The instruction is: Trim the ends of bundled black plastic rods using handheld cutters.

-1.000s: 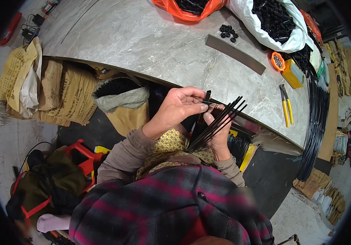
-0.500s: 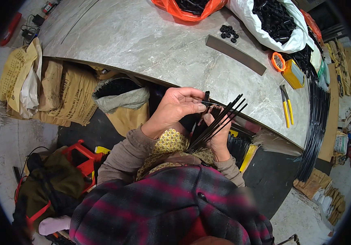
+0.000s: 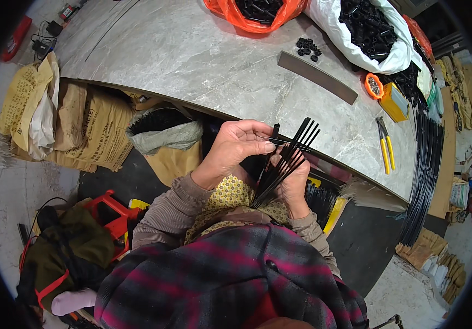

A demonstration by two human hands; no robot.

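Observation:
My right hand [image 3: 295, 178] is wrapped round a bundle of thin black rods [image 3: 275, 183]. Their upper ends fan out past my fingers, and the lower ends point down toward my lap. Beside it, my left hand [image 3: 229, 151] is closed, thumb against fingers, on a thin dark rod that runs crosswise toward the bundle. A short, thicker black piece [image 3: 275, 130] stands upright at the left fingertips; which hand holds it I cannot tell. Both hands are just off the table's near edge, above a yellow patterned cloth [image 3: 228, 192].
On the grey table [image 3: 192, 66] lie a metal bar [image 3: 317, 78], small black rings [image 3: 308, 48], yellow-handled pliers [image 3: 386, 147] and an orange dish [image 3: 374, 86]. Red [image 3: 271, 24] and white bags [image 3: 324, 27] hold black parts. Long black rods [image 3: 425, 175] hang over the right edge.
The rod bundle in my right hand has tilted more upright, its upper ends shifting left and up. My left hand has barely moved and keeps its pinch.

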